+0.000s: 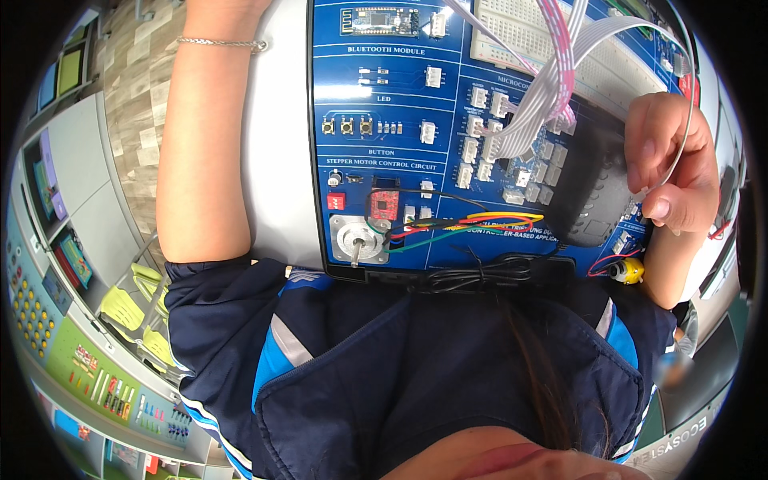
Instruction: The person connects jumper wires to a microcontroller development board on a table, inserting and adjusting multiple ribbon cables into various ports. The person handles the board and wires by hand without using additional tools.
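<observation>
My right hand [680, 160] is closed in a pinch at the right side of a blue electronics trainer board [352, 88]. Between thumb and fingers it holds the end of a thin white cable [690, 104], which curves up over the hand. A black plastic device [592, 192] with a textured top lies just left of these fingertips. White and pink ribbon cables [520, 132] run into white sockets near the board's middle. My left forearm [206, 160], with a braided bracelet, reaches up along the board's left side; the fingers of that hand are beyond the top edge.
A white breadboard [512, 40] sits at the board's top. Near my body are a stepper motor [358, 240] with coloured wires, a bundled black cable [480, 272] and a small yellow motor [626, 271]. Shelves with components [104, 384] stand at the left.
</observation>
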Tool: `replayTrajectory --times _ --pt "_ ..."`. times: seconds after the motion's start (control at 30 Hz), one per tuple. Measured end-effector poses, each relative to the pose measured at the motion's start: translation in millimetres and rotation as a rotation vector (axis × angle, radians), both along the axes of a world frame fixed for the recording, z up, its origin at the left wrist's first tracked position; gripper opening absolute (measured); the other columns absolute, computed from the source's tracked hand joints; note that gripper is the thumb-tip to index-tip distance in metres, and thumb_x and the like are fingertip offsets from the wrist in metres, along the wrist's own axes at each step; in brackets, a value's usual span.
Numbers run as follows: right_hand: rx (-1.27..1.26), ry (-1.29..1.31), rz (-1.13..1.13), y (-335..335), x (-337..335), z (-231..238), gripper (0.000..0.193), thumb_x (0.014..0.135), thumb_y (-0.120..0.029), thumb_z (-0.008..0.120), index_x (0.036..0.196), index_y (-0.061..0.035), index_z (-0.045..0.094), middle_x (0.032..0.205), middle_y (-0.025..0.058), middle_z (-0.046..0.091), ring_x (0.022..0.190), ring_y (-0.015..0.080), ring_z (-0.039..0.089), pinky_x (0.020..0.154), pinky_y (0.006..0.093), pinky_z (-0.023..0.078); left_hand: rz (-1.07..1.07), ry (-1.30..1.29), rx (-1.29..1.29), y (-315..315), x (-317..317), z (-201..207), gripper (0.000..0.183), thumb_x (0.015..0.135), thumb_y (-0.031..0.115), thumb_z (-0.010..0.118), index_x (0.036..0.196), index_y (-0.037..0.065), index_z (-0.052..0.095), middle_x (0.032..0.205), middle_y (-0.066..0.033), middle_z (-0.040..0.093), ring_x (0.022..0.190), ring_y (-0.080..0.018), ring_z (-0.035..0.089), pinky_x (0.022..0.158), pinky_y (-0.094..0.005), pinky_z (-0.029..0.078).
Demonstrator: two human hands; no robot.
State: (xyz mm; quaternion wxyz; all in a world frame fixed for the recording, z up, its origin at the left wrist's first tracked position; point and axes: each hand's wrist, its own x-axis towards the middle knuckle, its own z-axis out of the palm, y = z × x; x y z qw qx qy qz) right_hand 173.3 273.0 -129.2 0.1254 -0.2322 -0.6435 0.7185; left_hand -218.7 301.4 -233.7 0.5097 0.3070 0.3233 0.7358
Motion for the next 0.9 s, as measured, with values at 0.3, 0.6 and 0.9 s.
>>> replayTrajectory --times 0.3,0.6,0.9 --pt "0.024 -0.103 -0.048 -2.5 1.0 0.7 0.038 0.064 -0.018 0.084 0.09 -0.0085 0.058 0.067 -0.0013 0.055 0.062 0.0075 0.051 0.056 0.0196 0.034 -0.013 0.359 0.068 -20.1 22.6 29.4 0.035 0.1 0.038 0.052 0.086 0.007 0.061 0.079 -0.0021 0.059 0.079 -0.0138 0.053 0.079 -0.0279 0.044" --pt "0.03 -0.088 -0.136 -12.4 -5.8 -2.2 0.041 0.066 -0.026 0.087 0.091 -0.0104 0.058 0.064 -0.0036 0.053 0.059 0.0072 0.05 0.052 0.0205 0.032 0.02 -0.23 -0.098 -3.9 -5.5 12.9 0.033 0.098 0.037 0.056 0.084 0.008 0.061 0.078 -0.0024 0.06 0.077 -0.0143 0.054 0.077 -0.028 0.043" --pt "0.108 0.036 -0.131 -9.3 11.6 -16.2 0.04 0.066 -0.021 0.085 0.093 -0.0084 0.058 0.067 -0.001 0.052 0.06 0.0074 0.049 0.053 0.0194 0.032 -0.031 0.294 0.101 -25.0 41.6 37.8 0.03 0.097 0.034 0.058 0.084 0.007 0.061 0.078 -0.0029 0.06 0.076 -0.0145 0.054 0.076 -0.0279 0.045"
